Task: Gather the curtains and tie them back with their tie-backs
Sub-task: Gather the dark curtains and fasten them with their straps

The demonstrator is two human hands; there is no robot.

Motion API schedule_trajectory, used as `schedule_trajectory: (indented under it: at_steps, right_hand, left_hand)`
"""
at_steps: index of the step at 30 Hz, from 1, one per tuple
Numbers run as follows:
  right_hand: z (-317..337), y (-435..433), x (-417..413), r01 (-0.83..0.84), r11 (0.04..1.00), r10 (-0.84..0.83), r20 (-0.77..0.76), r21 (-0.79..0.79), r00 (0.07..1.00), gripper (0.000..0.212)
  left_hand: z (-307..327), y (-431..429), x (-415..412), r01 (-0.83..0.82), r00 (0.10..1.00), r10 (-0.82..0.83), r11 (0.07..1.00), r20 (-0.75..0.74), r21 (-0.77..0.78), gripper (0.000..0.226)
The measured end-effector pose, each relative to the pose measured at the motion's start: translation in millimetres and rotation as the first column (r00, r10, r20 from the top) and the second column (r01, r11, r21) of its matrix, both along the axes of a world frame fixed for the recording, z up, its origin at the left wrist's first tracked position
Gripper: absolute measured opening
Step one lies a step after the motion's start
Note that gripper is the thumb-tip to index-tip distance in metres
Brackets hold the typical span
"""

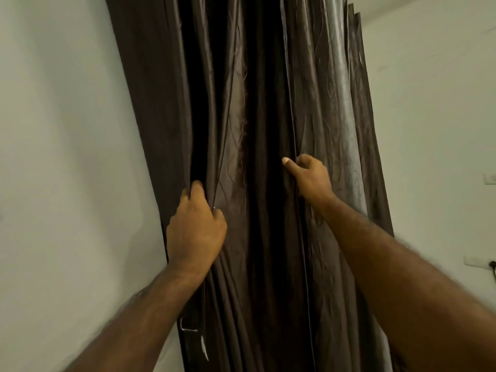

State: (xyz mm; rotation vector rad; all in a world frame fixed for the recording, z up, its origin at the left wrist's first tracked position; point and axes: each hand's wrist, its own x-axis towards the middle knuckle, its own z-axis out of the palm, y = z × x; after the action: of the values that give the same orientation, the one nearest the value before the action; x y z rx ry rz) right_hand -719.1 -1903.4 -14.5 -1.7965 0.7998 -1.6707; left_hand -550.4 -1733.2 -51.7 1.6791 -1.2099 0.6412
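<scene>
Dark brown satin curtain [255, 130]: top and bottom both cut off by frame, rail and hem not visible. Left hand [197, 232] fingertips buried in a fold; right hand [308, 178] fingers wrapped behind a hemmed edge, only thumb shows. Small white wall fittings [480, 260] right of right forearm, clipped by edge, type unclear. Pale marks below left forearm too blurred to identify.

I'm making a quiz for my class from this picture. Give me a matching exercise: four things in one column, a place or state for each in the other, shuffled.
Things:
1. left hand
2. right hand
3. curtain
4. wall socket

Places or states:
A. dark brown, hanging in folds
B. at the right edge, on the wall
C. gripping a fold near the curtain's left edge
D. pinching a fold higher up, thumb out

Pairs: 1-C, 2-D, 3-A, 4-B
</scene>
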Motion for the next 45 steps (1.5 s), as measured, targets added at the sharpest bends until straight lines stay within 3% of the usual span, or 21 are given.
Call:
schedule_trajectory:
  at_steps: [6,11,20,23,27,29,32,35,41,45]
  right_hand:
    - [46,62,17,-0.004,0.995,-0.012,-0.165,-0.097,0.986,0.022]
    - [57,148,61,-0.139,0.985,0.119,-0.176,-0.107,0.977,0.018]
    - [53,307,165,-0.146,0.958,0.108,-0.163,-0.246,0.981,0.028]
    - [58,313,151,-0.138,0.972,0.121,-0.098,-0.188,0.988,0.029]
    - [61,307,124,-0.368,0.928,0.369,0.018,-0.054,0.929,0.019]
    - [58,297,121,-0.314,0.948,0.314,-0.013,-0.044,0.949,0.021]
    - [61,279,115,-0.171,0.984,0.172,0.002,-0.039,0.985,0.017]
    - [61,263,106,-0.201,0.980,0.200,0.055,0.014,0.978,0.009]
    - [47,249,102,-0.203,0.971,0.216,0.101,-0.125,0.971,0.013]
    - [45,256,101,-0.251,0.944,0.273,0.084,-0.212,0.958,0.034]
  left_hand:
    - [12,37,9,0.068,0.998,-0.068,0.998,-0.003,-0.014,0.032]
    - [24,93,29,0.103,0.995,-0.103,0.994,0.007,-0.032,0.025]
    - [35,220,88,0.176,0.984,-0.179,0.981,-0.025,-0.085,0.012]
    - [36,236,91,0.227,0.973,-0.228,0.974,-0.035,-0.021,0.023]
    - [30,228,80,0.361,0.932,-0.359,0.931,-0.037,0.055,0.027]
    - [27,221,76,0.422,0.906,-0.418,0.905,-0.066,0.061,0.033]
    - [26,208,71,0.404,0.911,-0.404,0.915,-0.087,-0.015,0.022]
    - [28,201,71,0.321,0.942,-0.325,0.946,-0.087,-0.050,0.007]
    - [34,187,58,0.265,0.964,-0.262,0.960,0.043,-0.087,0.023]
    - [37,171,47,0.278,0.954,-0.273,0.960,0.122,-0.022,0.020]
